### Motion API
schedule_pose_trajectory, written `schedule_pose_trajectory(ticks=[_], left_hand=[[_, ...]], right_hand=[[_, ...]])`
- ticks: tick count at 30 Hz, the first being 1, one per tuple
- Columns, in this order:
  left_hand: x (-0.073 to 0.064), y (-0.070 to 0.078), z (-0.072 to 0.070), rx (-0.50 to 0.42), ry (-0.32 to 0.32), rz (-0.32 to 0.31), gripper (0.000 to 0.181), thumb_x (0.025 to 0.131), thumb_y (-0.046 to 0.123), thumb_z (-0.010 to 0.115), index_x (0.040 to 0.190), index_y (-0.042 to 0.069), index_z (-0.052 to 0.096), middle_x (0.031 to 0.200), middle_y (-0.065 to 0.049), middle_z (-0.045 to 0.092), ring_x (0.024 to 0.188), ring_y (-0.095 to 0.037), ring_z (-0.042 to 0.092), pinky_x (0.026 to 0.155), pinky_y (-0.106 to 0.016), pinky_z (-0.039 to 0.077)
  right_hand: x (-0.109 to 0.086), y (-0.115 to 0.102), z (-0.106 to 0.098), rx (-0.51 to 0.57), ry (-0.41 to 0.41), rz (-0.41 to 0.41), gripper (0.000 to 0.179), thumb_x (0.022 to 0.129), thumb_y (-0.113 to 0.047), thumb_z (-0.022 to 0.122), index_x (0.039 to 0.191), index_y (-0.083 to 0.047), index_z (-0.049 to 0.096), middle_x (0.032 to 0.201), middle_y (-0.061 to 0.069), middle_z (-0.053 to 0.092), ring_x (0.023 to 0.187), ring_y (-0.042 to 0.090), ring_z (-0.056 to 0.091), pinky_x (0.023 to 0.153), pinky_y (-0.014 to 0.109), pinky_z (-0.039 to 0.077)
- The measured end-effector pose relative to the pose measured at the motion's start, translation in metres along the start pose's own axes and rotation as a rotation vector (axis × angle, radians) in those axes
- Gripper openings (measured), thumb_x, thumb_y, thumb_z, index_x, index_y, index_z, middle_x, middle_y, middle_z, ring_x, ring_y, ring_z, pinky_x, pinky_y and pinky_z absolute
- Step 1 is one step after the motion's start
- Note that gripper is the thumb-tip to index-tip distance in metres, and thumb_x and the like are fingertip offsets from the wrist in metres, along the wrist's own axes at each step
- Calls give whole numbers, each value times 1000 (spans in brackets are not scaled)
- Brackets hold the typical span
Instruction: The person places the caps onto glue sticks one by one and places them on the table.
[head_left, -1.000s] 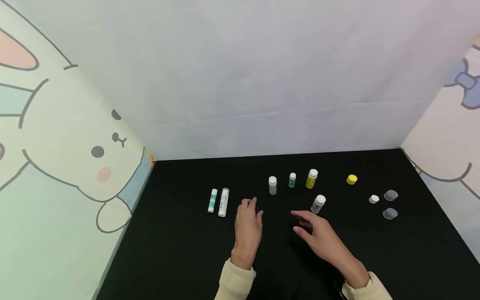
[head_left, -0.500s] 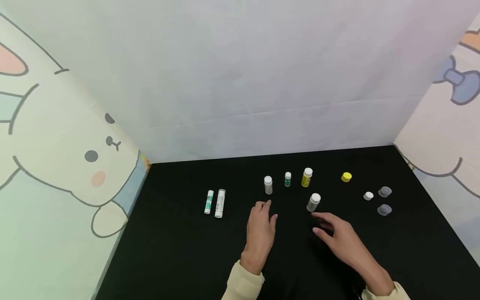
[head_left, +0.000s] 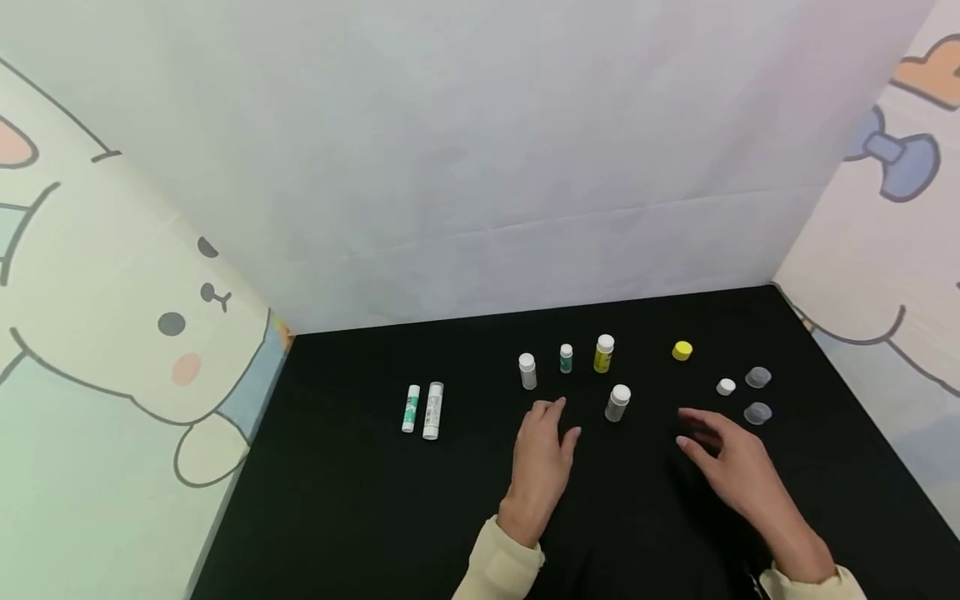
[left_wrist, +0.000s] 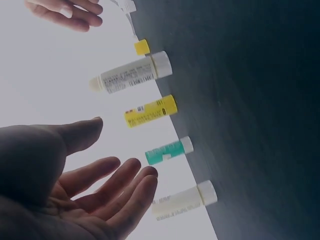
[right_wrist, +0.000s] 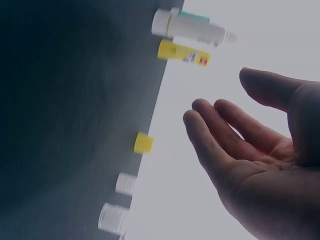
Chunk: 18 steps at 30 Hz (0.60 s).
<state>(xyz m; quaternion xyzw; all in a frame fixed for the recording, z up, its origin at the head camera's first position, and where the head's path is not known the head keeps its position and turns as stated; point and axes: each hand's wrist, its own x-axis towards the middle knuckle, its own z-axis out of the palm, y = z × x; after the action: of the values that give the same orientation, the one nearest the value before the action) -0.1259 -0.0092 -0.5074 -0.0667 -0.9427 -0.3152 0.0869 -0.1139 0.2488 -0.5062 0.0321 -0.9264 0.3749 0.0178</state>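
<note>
My left hand [head_left: 542,460] hovers over the black table with its fingers loosely bent, holding nothing. Just beyond its fingertips stands a white glue stick [head_left: 528,372], with a small green glue stick [head_left: 566,358] and a yellow glue stick [head_left: 603,354] to its right. Nearer to me is another white glue stick [head_left: 617,403], upright between my hands; in the left wrist view its pale glue tip [left_wrist: 95,84] shows bare. My right hand [head_left: 738,467], also holding nothing, is raised with fingers and thumb apart, nearest the loose caps.
On the right sit a yellow cap [head_left: 682,351], a white cap [head_left: 725,387], one clear cap [head_left: 758,377] and another clear cap [head_left: 757,413]. At left are a slim green-and-white glue stick [head_left: 411,408] and a larger white one [head_left: 432,411]. A pale curtain [head_left: 465,150] rises behind the table.
Both hands have moved right: the left from beside the left-hand glue sticks, the right past the front glue stick toward the caps. The view has shifted slightly right.
</note>
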Motion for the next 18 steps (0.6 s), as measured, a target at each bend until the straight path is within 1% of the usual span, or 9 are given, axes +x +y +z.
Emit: schedule_pose_trajectory(ticks=[6,8,12,15,18], left_hand=[[1,8,12,-92,-57,-47,46,97,17,80,139,3,66,129,-8,67,118,-23,67,99,-38,57],[1,11,15,-111,-72,-60,48,97,17,80,140,4,65,131,-8,66,120,-23,67,101,-39,57],[3,17,21,-131,-79,-77,49,97,18,80,142,4,65,132,-8,66,122,-23,66,102,-39,56],[5,22,23,-149,-81,-85,50,97,18,80,142,4,64,133,-9,66,123,-23,66,103,-39,56],[8,25,26,-166,-86,-93,51,97,19,80,143,5,63,136,-8,66,124,-23,66,104,-39,56]], right_hand=[[2,16,-11,-54,125,21,40,95,-1,74,133,9,63,130,37,62,105,53,70,81,60,57],[3,21,-16,-68,165,47,39,95,-1,74,132,9,63,130,38,61,105,55,69,82,63,55],[6,29,-25,-99,246,101,39,94,0,74,130,9,64,128,38,61,105,56,67,81,67,51],[10,36,-30,-118,281,129,39,94,1,73,131,10,63,127,39,59,107,56,63,82,68,47],[13,43,-34,-126,293,141,41,93,2,72,131,12,61,129,40,56,106,56,59,83,70,45]])
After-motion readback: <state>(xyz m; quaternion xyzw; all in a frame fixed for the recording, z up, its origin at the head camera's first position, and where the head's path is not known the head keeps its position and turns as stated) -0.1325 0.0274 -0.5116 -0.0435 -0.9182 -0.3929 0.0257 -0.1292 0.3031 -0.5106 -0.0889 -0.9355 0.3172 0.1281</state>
